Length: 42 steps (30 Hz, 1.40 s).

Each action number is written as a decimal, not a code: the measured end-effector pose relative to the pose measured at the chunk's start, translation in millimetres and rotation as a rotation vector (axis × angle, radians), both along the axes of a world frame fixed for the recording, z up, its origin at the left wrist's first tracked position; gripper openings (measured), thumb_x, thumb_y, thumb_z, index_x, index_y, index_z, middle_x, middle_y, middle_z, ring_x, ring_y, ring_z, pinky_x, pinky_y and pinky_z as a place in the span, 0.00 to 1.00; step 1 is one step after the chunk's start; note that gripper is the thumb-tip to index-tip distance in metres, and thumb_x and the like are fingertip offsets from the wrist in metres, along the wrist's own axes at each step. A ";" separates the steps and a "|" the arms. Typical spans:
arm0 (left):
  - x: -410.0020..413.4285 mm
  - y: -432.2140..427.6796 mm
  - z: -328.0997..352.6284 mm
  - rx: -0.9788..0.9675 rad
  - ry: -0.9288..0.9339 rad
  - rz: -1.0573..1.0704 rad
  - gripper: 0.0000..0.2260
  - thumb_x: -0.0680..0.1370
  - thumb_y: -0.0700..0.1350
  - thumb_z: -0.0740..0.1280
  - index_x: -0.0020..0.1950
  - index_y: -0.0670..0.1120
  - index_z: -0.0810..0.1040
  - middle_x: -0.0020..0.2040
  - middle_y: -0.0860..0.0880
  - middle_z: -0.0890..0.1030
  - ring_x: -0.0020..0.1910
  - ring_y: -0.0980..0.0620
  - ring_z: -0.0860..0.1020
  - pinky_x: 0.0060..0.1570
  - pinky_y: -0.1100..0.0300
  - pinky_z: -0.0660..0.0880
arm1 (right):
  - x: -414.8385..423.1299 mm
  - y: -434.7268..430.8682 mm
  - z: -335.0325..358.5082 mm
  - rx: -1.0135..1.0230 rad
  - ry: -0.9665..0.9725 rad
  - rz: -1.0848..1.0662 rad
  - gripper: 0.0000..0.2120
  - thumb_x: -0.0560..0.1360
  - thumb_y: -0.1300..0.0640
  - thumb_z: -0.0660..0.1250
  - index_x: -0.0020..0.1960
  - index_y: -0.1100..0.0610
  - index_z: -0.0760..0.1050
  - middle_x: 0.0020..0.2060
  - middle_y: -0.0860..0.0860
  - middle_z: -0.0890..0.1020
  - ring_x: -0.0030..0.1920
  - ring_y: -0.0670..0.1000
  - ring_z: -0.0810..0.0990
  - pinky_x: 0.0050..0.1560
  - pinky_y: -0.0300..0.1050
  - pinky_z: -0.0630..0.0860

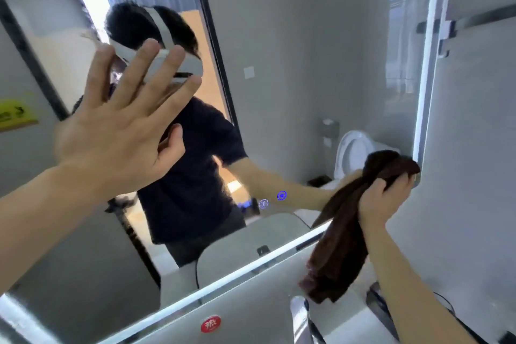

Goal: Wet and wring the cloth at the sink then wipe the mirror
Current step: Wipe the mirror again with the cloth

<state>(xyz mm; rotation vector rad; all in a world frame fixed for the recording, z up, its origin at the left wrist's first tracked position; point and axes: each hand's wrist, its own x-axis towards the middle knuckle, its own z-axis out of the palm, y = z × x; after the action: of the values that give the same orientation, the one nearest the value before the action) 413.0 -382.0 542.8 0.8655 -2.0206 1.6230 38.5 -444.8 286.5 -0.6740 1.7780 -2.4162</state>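
Your left hand (117,131) raised flat before mirror (279,78), upper left of glass; fingers spread wide, thumb out, holding nothing. Palm faces glass; contact with surface cannot tell. Your right hand (386,198) at mirror's lower right corner, fist closed around dark brown cloth (343,234). Cloth bunched above knuckles, pressed close to lit mirror edge; rest hangs in long twisted tail below mirror's bottom edge. Tail end hangs just above chrome tap (300,315). Red round sticker (210,323) below mirror's bottom edge.
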 end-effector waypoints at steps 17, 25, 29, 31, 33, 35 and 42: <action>0.0 -8.2 -3.6 -0.018 0.038 -0.089 0.30 0.79 0.50 0.58 0.81 0.46 0.62 0.83 0.42 0.58 0.82 0.38 0.55 0.76 0.31 0.50 | -5.3 -7.3 44.8 0.020 -0.111 -0.017 0.34 0.73 0.57 0.54 0.79 0.61 0.63 0.79 0.58 0.63 0.79 0.57 0.60 0.80 0.47 0.53; 0.0 -7.5 -2.4 0.026 0.040 -0.065 0.31 0.78 0.51 0.57 0.82 0.47 0.59 0.84 0.43 0.53 0.83 0.40 0.50 0.77 0.32 0.46 | -73.8 -15.4 127.9 0.146 -0.328 -0.002 0.29 0.80 0.53 0.56 0.81 0.53 0.60 0.82 0.50 0.58 0.80 0.57 0.56 0.79 0.56 0.54; -0.3 -12.3 -2.1 0.033 0.056 -0.110 0.30 0.79 0.50 0.56 0.81 0.45 0.61 0.83 0.43 0.56 0.82 0.38 0.53 0.74 0.28 0.52 | -19.6 -2.3 171.4 0.006 0.071 -0.086 0.34 0.71 0.54 0.57 0.77 0.61 0.67 0.79 0.58 0.64 0.79 0.61 0.61 0.78 0.51 0.54; -0.6 -13.7 -3.6 0.021 0.070 -0.121 0.29 0.79 0.50 0.56 0.81 0.45 0.63 0.83 0.43 0.57 0.82 0.38 0.54 0.73 0.27 0.54 | 15.7 6.3 182.5 -0.078 0.381 -0.092 0.34 0.68 0.55 0.59 0.74 0.62 0.70 0.78 0.60 0.66 0.78 0.63 0.62 0.79 0.56 0.57; -0.5 -12.6 -4.7 0.018 0.070 -0.103 0.30 0.79 0.50 0.56 0.81 0.46 0.62 0.83 0.43 0.56 0.82 0.38 0.54 0.75 0.28 0.52 | 53.6 19.5 177.1 -0.153 0.778 -0.043 0.31 0.65 0.58 0.64 0.69 0.64 0.73 0.77 0.61 0.66 0.78 0.65 0.61 0.78 0.62 0.57; 0.4 -8.5 -2.9 0.033 0.055 -0.071 0.30 0.79 0.51 0.56 0.82 0.48 0.59 0.84 0.43 0.53 0.82 0.40 0.51 0.77 0.32 0.48 | 79.2 31.7 160.5 -0.171 1.136 0.043 0.25 0.63 0.62 0.69 0.60 0.64 0.77 0.77 0.61 0.68 0.78 0.68 0.61 0.75 0.68 0.57; -0.1 -0.1 -2.1 0.020 0.035 0.031 0.30 0.80 0.52 0.57 0.82 0.48 0.58 0.84 0.43 0.54 0.82 0.40 0.52 0.76 0.30 0.53 | 74.7 45.5 104.3 -0.084 1.043 0.047 0.19 0.61 0.67 0.65 0.52 0.62 0.74 0.74 0.57 0.72 0.70 0.66 0.70 0.68 0.64 0.68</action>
<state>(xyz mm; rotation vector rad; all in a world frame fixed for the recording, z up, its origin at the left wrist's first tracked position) 412.9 -382.1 540.7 0.9310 -2.0125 1.5954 113.2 -399.3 390.8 -2.2417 1.8111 -2.2346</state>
